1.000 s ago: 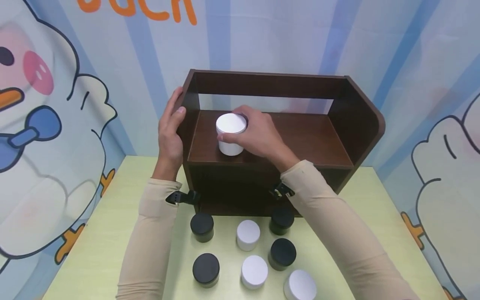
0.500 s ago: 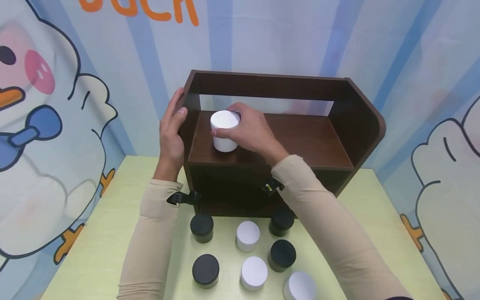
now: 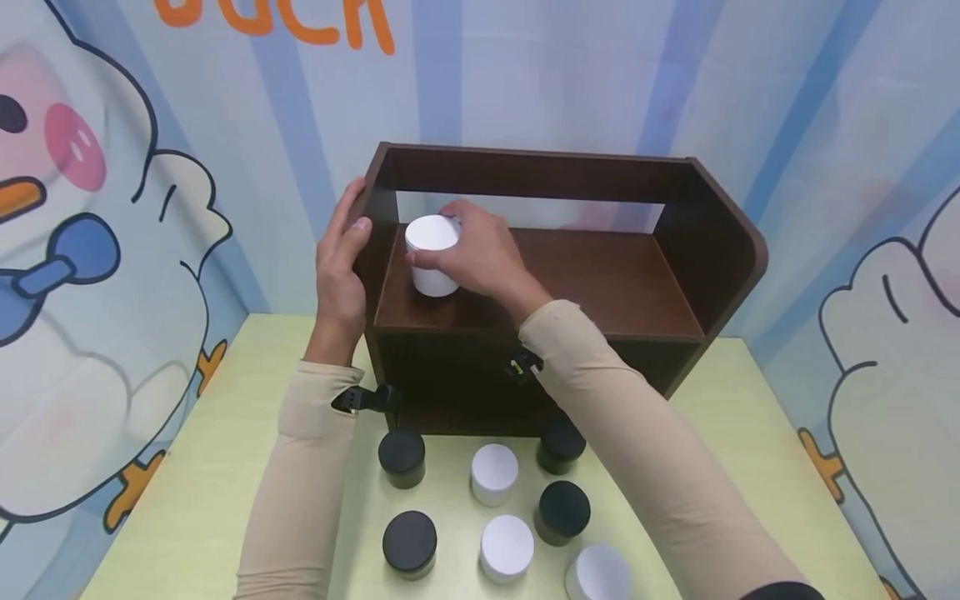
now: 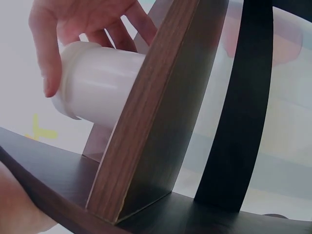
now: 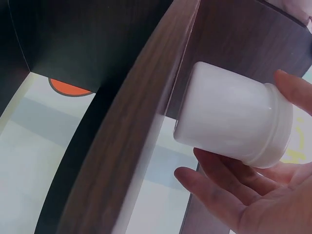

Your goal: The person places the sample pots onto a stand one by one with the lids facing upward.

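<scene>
My right hand (image 3: 483, 254) grips a white lidded jar (image 3: 433, 279) near its top, thumb on the near side and fingers behind. The jar is upright over the left part of the upper shelf of a dark brown wooden rack (image 3: 585, 271). In the right wrist view the jar (image 5: 229, 112) is close to the shelf board; whether its base touches cannot be told. Flat against the outside of the rack's left side panel lies my left hand (image 3: 341, 271), fingers extended and thumb along the panel. The left wrist view shows the right hand (image 4: 83, 22) round the jar's lid.
On the pale table (image 3: 202, 467) before the rack stand several jars, among them a black jar (image 3: 409, 542), another black jar (image 3: 562, 510), a white jar (image 3: 507, 546) and a white jar (image 3: 494, 472). A cartoon-printed curtain (image 3: 555, 75) hangs behind.
My right hand has carried the white jar leftward and slightly back over the upper shelf, toward the left panel. The left hand stays on the panel.
</scene>
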Demonstrator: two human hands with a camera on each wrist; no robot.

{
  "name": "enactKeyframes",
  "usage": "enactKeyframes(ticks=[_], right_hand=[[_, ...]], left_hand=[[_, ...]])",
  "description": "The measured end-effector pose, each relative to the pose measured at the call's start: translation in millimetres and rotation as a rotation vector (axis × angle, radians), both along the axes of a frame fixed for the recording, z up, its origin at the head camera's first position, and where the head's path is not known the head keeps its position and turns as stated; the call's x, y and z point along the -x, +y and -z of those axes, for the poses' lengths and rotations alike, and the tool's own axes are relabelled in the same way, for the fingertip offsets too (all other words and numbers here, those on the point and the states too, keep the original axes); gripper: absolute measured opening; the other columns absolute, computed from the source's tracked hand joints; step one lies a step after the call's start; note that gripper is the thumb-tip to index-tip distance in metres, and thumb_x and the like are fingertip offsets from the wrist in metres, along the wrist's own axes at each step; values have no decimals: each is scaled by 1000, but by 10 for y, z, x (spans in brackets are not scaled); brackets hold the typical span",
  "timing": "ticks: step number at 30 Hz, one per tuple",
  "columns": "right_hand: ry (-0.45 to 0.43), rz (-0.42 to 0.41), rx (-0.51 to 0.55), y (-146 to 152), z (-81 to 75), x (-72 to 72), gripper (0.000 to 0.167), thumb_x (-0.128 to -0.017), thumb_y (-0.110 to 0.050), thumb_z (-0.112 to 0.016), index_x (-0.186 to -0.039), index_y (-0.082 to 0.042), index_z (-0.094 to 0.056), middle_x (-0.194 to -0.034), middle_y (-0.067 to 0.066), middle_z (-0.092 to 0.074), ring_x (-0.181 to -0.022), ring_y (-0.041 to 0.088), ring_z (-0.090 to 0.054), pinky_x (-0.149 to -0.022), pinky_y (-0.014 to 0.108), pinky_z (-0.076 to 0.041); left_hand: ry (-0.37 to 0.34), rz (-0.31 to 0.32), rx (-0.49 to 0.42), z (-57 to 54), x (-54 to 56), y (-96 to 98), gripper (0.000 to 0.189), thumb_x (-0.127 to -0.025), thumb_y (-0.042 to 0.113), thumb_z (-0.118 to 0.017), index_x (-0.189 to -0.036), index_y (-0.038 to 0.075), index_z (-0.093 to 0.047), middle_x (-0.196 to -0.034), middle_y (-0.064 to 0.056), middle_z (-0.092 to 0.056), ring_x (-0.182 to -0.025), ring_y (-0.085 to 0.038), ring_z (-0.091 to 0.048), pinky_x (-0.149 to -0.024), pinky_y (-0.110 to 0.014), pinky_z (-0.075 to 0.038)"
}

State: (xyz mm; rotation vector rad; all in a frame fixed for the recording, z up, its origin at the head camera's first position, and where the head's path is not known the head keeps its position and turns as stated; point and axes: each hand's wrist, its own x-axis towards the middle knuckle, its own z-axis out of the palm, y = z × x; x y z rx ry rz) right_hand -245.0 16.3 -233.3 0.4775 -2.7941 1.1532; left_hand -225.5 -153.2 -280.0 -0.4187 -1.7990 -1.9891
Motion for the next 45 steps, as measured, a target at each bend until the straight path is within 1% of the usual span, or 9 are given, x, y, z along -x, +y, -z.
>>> enactKeyframes(ticks=[3, 5, 12, 17, 24, 28, 35, 40, 45], right_hand=[[5, 8, -15, -21, 2, 28, 65, -82, -41, -80, -133, -9, -57, -130, 9, -65, -111, 23, -61, -95, 41, -53], [0, 10, -14, -35, -6, 56, 65, -82, -41, -79, -133, -8, -57, -130, 9, -65, -111, 24, -62, -95, 41, -53], [-30, 40, -12, -82, -33, 180, 67, -83, -42, -79, -136, -7, -57, -131, 11, -64, -112, 24, -62, -95, 40, -54], [-28, 35, -27, -121, -32, 232, 70, -84, -42, -78, -138, -6, -54, -133, 12, -62, -112, 25, -62, -95, 40, -55], [-25, 46, -23, -191, -44, 296, 69, -84, -42, -77, -139, -6, -54, -132, 11, -63, -113, 25, -63, -95, 39, -55], [-23, 57, -25, -236, -70, 322, 70, -84, -43, -77, -139, -5, -55, -131, 11, -64, -111, 24, -64, -92, 37, -55], [-32, 68, -28, -310, -107, 326, 68, -84, -42, -78, -137, -6, -55, -130, 11, -63, -111, 25, -62, -93, 38, -55], [-59, 83, -26, -338, -82, 360, 69, -85, -42, -77, -138, -6, -53, -130, 11, -62, -111, 24, -62, -93, 37, -55], [-55, 98, -22, -365, -69, 409, 69, -84, -43, -77, -136, -5, -53, -129, 12, -62, -110, 24, -62, -94, 37, -55]], left_hand=[[-2, 23, -28, 0, -10, 2, 55, -101, 26, -38, -156, 24, -39, -158, -5, -43, -131, -13, -51, -99, -19, -49], [-4, 26, -38, -1, -13, 3, 55, -101, 26, -38, -156, 22, -38, -156, -4, -45, -128, -14, -52, -96, -19, -50], [12, 21, -28, -8, -5, 15, 56, -101, 25, -38, -157, 20, -37, -158, -8, -42, -132, -15, -50, -99, -20, -48], [-2, 15, -23, -10, -2, 13, 55, -101, 25, -38, -156, 23, -38, -158, -4, -42, -130, -15, -50, -97, -21, -48], [4, 21, -7, -3, 4, 7, 56, -101, 26, -37, -156, 23, -37, -161, -4, -38, -142, -26, -41, -110, -39, -43], [13, 12, 5, 0, 1, 4, 56, -101, 27, -37, -157, 21, -36, -160, -1, -39, -144, -30, -39, -112, -40, -42], [18, -4, 19, -5, 0, -14, 55, -101, 27, -38, -156, 25, -38, -159, 2, -40, -142, -27, -41, -113, -40, -40], [7, -4, 8, 5, -15, -15, 54, -101, 28, -39, -155, 26, -39, -159, 0, -40, -140, -25, -42, -114, -47, -38], [14, -8, 13, 8, -11, -13, 55, -101, 28, -39, -156, 23, -38, -159, 0, -41, -141, -24, -42, -116, -55, -33]])
